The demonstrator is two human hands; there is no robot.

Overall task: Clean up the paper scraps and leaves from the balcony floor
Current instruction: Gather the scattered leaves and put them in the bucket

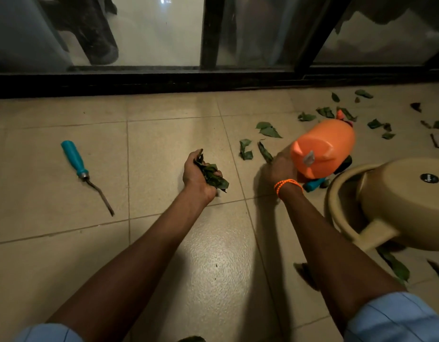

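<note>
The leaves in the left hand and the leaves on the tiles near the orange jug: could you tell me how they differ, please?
The leaves in the left hand are bunched together and gripped off the floor; the leaves on the tiles lie scattered, flat and apart. Both are dark green.

Beige tiled floor [164,144], dark door track along far edge. Teal-handled tool [83,169] lies at left, well apart from the rest. Loose leaves [269,130] scattered toward far right corner; a tan basin [396,206] at right edge, more leaves just beside it.
</note>
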